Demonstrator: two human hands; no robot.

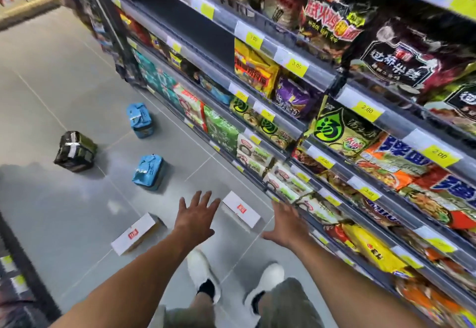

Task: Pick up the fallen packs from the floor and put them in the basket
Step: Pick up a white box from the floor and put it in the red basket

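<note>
Fingers on the left hand (195, 221) and right hand (286, 227) are spread wide, holding nothing. Five packs lie on the floor (64, 83); a white box (240, 212) sits between both hands. Grabbing comes next, I think. No basket shows.
</note>
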